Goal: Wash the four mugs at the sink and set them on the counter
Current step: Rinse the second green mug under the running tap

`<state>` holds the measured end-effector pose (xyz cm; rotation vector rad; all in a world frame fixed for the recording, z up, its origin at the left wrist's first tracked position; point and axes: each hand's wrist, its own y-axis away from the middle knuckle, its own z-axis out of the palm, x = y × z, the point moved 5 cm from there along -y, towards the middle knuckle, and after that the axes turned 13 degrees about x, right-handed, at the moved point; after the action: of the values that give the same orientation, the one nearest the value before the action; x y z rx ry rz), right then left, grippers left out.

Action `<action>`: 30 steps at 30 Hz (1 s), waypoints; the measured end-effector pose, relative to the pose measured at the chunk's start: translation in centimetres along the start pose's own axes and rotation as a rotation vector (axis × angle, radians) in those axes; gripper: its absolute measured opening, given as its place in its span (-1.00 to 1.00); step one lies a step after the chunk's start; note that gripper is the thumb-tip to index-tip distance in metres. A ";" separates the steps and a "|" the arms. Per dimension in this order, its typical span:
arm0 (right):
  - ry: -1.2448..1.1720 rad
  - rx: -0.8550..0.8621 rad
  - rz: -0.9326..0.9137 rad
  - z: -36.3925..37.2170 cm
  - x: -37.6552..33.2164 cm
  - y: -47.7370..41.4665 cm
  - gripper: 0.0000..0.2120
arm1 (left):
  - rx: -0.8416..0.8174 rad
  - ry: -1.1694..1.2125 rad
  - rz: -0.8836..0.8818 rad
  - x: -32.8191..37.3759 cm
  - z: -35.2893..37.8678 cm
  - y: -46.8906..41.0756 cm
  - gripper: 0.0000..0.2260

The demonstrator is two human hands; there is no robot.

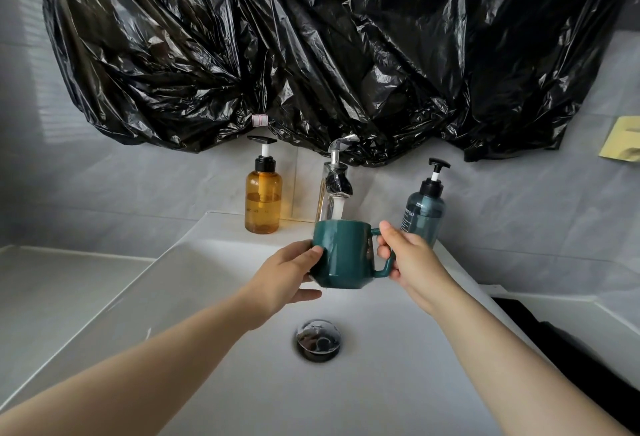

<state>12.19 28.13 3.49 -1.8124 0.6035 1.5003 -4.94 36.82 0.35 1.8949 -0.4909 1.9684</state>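
Observation:
A dark green mug (346, 254) is held upright over the white sink basin (207, 297), directly under the chrome tap (337, 177). Water runs from the tap into the mug. My left hand (284, 276) cups the mug's left side and base, thumb on its wall. My right hand (410, 257) grips the handle on the mug's right side. No other mugs are in view.
An amber pump bottle (262, 198) stands on the ledge left of the tap, a blue-grey pump bottle (424, 214) to its right. The chrome drain plug (318, 338) sits mid-basin. Black plastic sheeting (311, 48) covers the wall above. White counter (52, 283) lies at left.

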 end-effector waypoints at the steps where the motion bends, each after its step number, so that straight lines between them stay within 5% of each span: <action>1: -0.015 -0.015 0.009 0.2 0.0 0.2 -0.67 | 0.003 0.005 0.001 0.0 0.0 -0.1 -0.83; 12: 0.055 -0.215 -0.141 1.3 0.1 0.8 -0.70 | -0.013 0.222 -0.187 -0.2 -0.7 -0.4 -0.60; 17: 0.205 -0.347 -0.200 1.4 -0.6 1.6 -0.74 | 0.012 0.211 -0.153 -0.3 -1.4 -0.4 -0.68; 22: 0.139 -0.482 -0.111 1.8 -1.3 2.8 -0.82 | 0.085 0.182 -0.085 0.5 -1.6 0.0 -0.83; 27: 0.047 -0.173 0.050 0.5 -0.4 1.2 -0.63 | 0.066 0.118 -0.067 0.4 -1.3 0.1 -0.82; 30: 0.072 -0.291 0.243 1.2 1.2 1.6 -0.50 | 0.043 0.015 -0.053 0.0 -1.0 0.0 -0.78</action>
<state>10.54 28.08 1.84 -2.0799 0.6894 1.7655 -5.85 37.28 0.33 1.8974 -0.3935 1.9728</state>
